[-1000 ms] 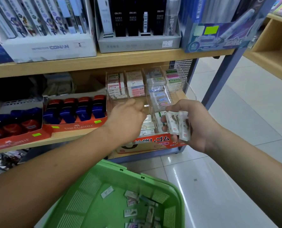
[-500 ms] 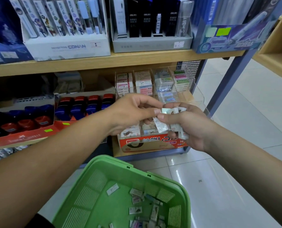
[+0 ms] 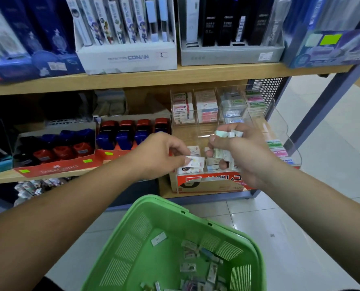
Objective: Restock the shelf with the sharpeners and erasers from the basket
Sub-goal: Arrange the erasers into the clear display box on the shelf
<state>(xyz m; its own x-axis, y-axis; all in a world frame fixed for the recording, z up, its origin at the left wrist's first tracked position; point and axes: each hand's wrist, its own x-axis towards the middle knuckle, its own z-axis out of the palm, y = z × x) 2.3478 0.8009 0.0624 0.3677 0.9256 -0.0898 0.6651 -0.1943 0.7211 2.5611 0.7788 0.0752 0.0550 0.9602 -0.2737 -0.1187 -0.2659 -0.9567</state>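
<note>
- Wooden shelf (image 3: 175, 75), pale tiled floor (image 3: 332, 143) beside it.
- Left hand (image 3: 160, 156) pinches one small white wrapped eraser (image 3: 193, 161) over the orange-fronted eraser box (image 3: 208, 182).
- Right hand (image 3: 242, 152) is closed round a bunch of white erasers (image 3: 229, 134).
- More lie loose in the green basket (image 3: 137, 244) below.
</note>
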